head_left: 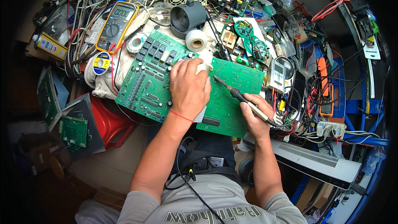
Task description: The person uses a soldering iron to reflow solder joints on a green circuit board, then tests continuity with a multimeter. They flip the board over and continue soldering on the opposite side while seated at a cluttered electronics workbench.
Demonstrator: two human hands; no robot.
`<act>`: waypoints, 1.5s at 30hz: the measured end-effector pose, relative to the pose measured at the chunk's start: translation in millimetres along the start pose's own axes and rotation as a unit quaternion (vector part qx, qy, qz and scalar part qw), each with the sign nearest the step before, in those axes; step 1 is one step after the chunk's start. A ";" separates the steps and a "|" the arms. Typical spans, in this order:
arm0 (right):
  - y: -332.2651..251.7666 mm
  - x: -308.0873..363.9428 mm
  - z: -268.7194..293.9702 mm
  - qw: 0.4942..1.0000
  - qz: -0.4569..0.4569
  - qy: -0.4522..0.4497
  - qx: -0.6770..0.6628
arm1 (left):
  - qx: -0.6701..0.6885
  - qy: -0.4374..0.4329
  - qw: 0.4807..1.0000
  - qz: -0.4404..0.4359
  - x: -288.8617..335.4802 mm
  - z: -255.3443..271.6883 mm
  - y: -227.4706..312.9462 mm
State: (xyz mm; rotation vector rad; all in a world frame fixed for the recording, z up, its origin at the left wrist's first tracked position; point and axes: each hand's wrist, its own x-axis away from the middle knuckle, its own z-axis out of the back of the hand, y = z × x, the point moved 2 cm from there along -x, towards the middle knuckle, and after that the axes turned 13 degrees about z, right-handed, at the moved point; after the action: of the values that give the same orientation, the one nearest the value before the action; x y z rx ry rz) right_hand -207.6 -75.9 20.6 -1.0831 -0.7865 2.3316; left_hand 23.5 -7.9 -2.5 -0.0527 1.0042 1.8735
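A green circuit board (143,84) with relays and chips lies tilted at the left. Beside it is a second green board (236,72), mostly bare, with a long dark chip near its lower edge. My left hand (188,85) is over the place where the boards meet, its fingers bent and close together. A cream-coloured piece (204,65) shows at its fingertips; whatever lies beneath the fingers is hidden. My right hand (258,114) grips a soldering iron (241,95) like a pen. The iron's tip points at the second board's upper left part; contact cannot be made out.
Behind the boards are a yellow multimeter (117,25), solder spools (101,63), a white roll (196,40) and a dark grey round holder (188,18). Tangled cables and parts crowd the right, near an orange tool (325,81). A red stool (107,120) stands at lower left.
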 end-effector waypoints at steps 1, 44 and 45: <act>-0.3 -0.3 0.0 1.000 0.004 0.000 0.002 | -0.001 0.001 1.000 0.000 -0.1 -0.2 0.2; -1.0 -1.9 -0.4 1.000 0.016 -0.016 0.001 | -0.027 -0.019 0.999 0.005 -2.0 -0.7 3.9; -0.9 -2.0 -0.4 1.000 0.022 -0.016 0.003 | -0.029 -0.018 0.999 0.006 -2.2 -0.8 4.1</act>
State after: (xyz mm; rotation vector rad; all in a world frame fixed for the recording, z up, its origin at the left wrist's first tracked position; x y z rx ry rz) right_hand -206.0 -76.3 22.1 -1.0728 -0.7734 2.3920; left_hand 21.2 -10.9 0.4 -0.0472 0.9269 1.9086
